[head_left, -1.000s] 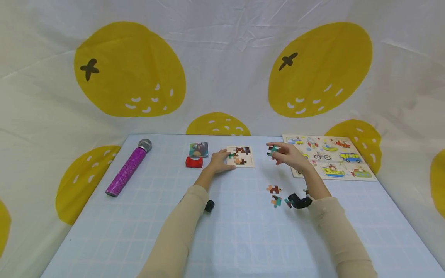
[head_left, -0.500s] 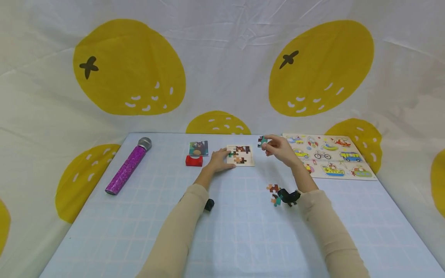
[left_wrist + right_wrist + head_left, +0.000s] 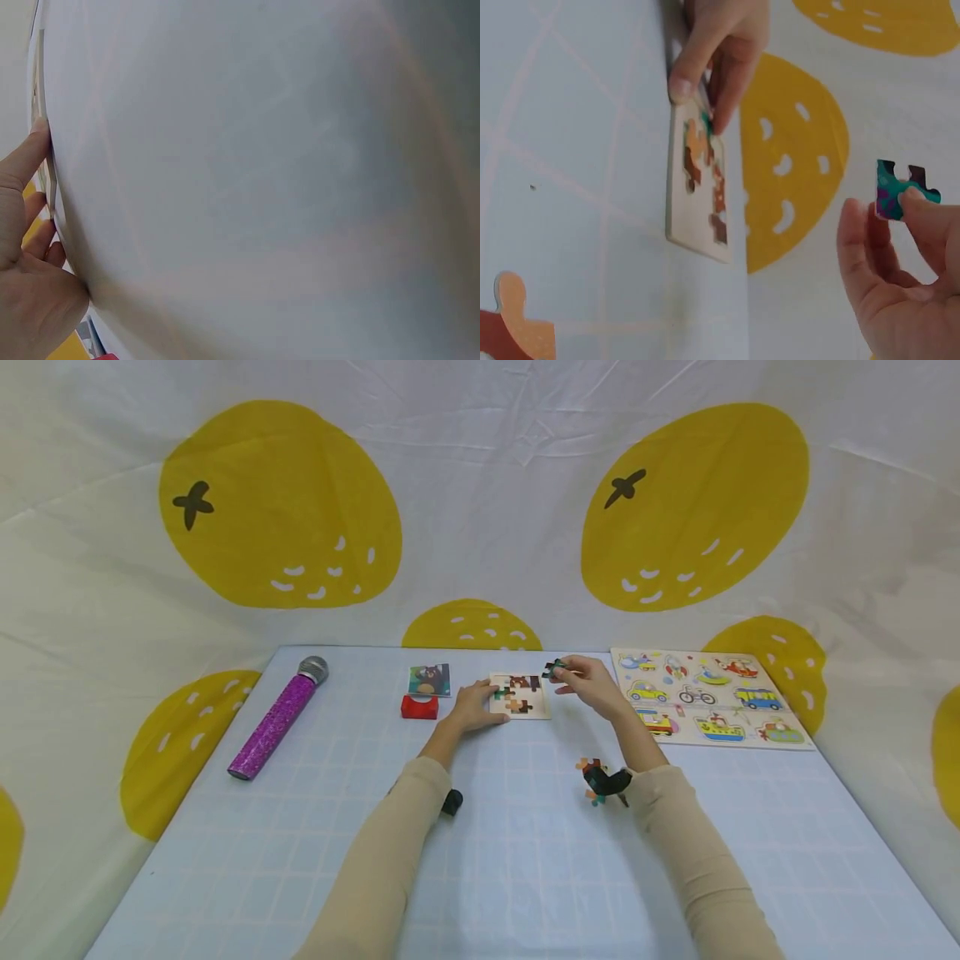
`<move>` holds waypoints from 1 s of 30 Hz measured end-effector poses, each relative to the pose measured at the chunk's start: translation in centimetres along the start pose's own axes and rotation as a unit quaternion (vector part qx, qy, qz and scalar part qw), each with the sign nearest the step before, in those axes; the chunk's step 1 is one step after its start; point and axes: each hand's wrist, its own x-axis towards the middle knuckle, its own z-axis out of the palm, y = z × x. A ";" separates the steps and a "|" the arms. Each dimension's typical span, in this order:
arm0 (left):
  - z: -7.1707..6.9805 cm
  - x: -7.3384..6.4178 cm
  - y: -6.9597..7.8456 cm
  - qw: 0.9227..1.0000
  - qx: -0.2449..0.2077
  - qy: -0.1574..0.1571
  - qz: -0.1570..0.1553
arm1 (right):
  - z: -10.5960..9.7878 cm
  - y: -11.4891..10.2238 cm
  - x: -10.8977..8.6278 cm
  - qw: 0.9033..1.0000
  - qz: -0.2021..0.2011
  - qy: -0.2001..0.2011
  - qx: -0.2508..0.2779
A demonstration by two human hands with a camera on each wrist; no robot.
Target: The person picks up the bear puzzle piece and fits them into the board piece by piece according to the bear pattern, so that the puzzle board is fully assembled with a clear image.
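Note:
My left hand (image 3: pixel 474 706) holds a small wooden jigsaw board (image 3: pixel 542 710) flat on the table by its left side. Its thumb (image 3: pixel 31 154) lies along the near edge, with the other fingers on the far side. Several pieces sit in the board's frame, leaving pale gaps. Off the board's right side, above the table, my right hand (image 3: pixel 592 681) pinches a teal and dark jigsaw piece (image 3: pixel 900 191) between thumb and fingers. Loose jigsaw pieces (image 3: pixel 582 764) lie nearer me under the right forearm, partly hidden by the black wrist camera (image 3: pixel 609 781).
A picture card (image 3: pixel 430 679) and a red object (image 3: pixel 419 707) lie left of the board. Farther left is a glittery purple microphone (image 3: pixel 273 722). A larger vehicle puzzle board (image 3: pixel 712 700) lies at the back right. A fruit-printed cloth (image 3: pixel 480 527) hangs behind the table.
My right hand has moved left toward the small board, carrying the jigsaw piece and tilting it. The left hand and the board have stayed in place.

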 end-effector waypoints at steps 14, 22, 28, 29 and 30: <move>-1.1 -1.7 2.2 1.000 0.010 0.002 -0.014 | 1.1 1.7 0.3 0.999 0.020 0.037 -0.010; -1.1 -1.6 2.1 1.000 0.010 0.005 -0.012 | 2.2 3.8 1.3 0.990 0.058 -0.005 -0.125; -1.1 -1.8 2.2 1.000 0.011 0.005 -0.015 | 2.8 4.9 1.8 0.983 0.098 -0.010 -0.156; -1.1 -1.9 2.2 1.000 0.010 0.004 -0.015 | 2.9 5.0 1.9 0.981 0.101 -0.011 -0.163; -1.1 -1.9 2.2 1.000 0.008 0.005 -0.016 | 3.1 5.0 1.9 0.979 0.103 -0.013 -0.173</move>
